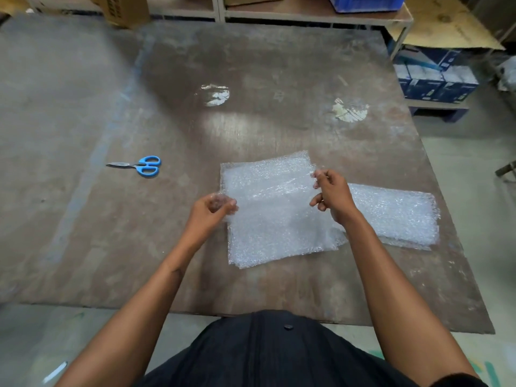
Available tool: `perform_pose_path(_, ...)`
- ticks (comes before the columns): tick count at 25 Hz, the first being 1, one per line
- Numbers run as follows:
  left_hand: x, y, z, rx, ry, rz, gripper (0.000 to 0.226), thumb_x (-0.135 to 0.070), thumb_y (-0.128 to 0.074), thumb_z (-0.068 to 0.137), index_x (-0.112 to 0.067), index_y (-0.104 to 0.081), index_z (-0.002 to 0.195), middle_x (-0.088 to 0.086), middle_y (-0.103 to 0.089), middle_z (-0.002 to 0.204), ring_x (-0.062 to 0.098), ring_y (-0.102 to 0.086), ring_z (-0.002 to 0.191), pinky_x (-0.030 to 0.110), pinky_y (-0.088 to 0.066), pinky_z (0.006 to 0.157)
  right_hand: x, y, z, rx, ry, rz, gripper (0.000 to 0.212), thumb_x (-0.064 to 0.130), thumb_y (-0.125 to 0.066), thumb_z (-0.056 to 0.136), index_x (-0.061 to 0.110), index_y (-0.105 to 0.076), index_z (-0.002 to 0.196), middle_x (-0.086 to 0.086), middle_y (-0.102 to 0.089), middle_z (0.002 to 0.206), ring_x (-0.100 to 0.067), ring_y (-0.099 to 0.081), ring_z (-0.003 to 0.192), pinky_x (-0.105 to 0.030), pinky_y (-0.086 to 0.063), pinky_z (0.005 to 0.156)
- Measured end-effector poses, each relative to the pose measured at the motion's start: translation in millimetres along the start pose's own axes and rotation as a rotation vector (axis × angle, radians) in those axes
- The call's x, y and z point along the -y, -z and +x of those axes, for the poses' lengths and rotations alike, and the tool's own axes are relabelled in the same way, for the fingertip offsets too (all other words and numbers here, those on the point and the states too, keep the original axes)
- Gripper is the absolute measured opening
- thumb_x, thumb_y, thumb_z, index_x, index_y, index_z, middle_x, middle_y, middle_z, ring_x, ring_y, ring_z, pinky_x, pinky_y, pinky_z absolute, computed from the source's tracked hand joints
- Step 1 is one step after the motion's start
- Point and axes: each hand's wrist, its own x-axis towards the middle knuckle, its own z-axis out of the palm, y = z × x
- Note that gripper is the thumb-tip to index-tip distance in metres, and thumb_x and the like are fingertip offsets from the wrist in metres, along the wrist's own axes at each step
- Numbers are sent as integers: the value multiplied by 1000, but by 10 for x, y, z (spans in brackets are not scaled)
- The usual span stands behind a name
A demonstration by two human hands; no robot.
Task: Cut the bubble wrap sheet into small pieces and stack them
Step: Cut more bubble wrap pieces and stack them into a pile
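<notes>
A clear bubble wrap piece (273, 196) is held just above the worn brown table (251, 79). My left hand (213, 209) pinches its left edge and my right hand (332, 195) pinches its upper right corner. Under it lies a stack of cut bubble wrap pieces (276, 244). Another bubble wrap sheet (396, 213) lies flat to the right, partly hidden behind my right wrist. Blue-handled scissors (139, 165) lie closed on the table to the left, well apart from both hands.
Two shiny patches of old tape (216, 94) mark the table's far half. A cardboard box (125, 9) stands at the back left. Shelving with a blue crate (363, 2) runs along the back, and blue-and-white cartons (435, 76) sit at the right.
</notes>
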Motion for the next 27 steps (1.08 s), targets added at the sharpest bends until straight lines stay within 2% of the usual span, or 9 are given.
perform_pose_path(3, -89, -32, 194, -89, 31, -99, 25, -34, -68, 103, -11, -67, 112, 11, -79, 101, 25, -79, 94, 42, -59, 82, 148, 34, 120, 96, -33, 111, 45, 44, -63, 106, 7, -57, 131, -10, -65, 112, -33, -79, 76, -31, -56, 50)
perform_pose_path(6, -143, -118, 457, -110, 31, -70, 29, -42, -59, 107, -16, -58, 119, 7, -77, 103, 32, -78, 75, 44, -60, 71, 210, 129, 252, 248, -109, 40, 51, 24, -82, 94, 3, -59, 135, -16, -75, 121, -33, -80, 95, -33, -62, 66)
perform_pose_path(12, -170, -211, 1018, -232, -8, 224, 34, -50, -61, 105, -16, -62, 114, 0, -74, 80, 29, -69, 51, 41, -59, 51, 174, 79, 685, 109, -100, -128, 25, 27, -70, 104, 10, -67, 122, -8, -80, 109, -20, -72, 55, -25, -39, 39)
perform_pose_path(15, -19, -171, 1263, -288, 72, 420, 39, -50, -65, 101, -12, -67, 102, -2, -73, 73, 23, -74, 69, 33, -55, 62, 158, -75, 906, -20, -9, -261, 19, 32, -71, 102, 15, -70, 111, 0, -80, 94, -21, -72, 56, -41, -59, 52)
perform_pose_path(17, 72, -154, 1316, -311, 127, 525, 43, -52, -66, 100, -9, -64, 108, 4, -72, 82, 27, -71, 80, 34, -50, 68, 145, -185, 970, -105, 9, -448, 20, 35, -72, 101, 16, -69, 107, 4, -79, 90, -20, -72, 58, -41, -61, 65)
perform_pose_path(20, 85, -161, 1204, -421, 98, 495, 55, -53, -62, 102, -6, -50, 127, 11, -63, 112, 32, -63, 99, 40, -48, 82, 111, -298, 921, -233, 17, -721, 37, 38, -67, 104, 10, -60, 127, -7, -70, 117, -28, -70, 97, -33, -44, 77)
perform_pose_path(23, 31, -201, 1044, -589, -151, 564, 48, -46, -48, 110, -13, -46, 145, 12, -49, 144, 31, -49, 132, 42, -37, 105, 82, -484, 709, -423, 210, -968, 45, 32, -56, 109, 5, -47, 145, -18, -56, 140, -36, -61, 121, -41, -48, 91)
perform_pose_path(24, 16, -241, 995, -528, -229, 633, 47, -43, -46, 111, -20, -43, 152, 6, -43, 155, 25, -41, 143, 41, -30, 111, 59, -598, 619, -396, 362, -1030, 48, 31, -52, 110, 8, -44, 151, -17, -51, 149, -36, -54, 133, -44, -48, 103)
perform_pose_path(27, 86, -432, 933, -97, -395, 918, 54, -52, -34, 113, -36, -29, 165, -9, -25, 173, 13, -18, 160, 46, -18, 125, -170, -903, 490, 43, 590, -1083, 55, 45, -38, 114, 30, -30, 166, -4, -24, 175, -26, -20, 162, -50, -23, 125)
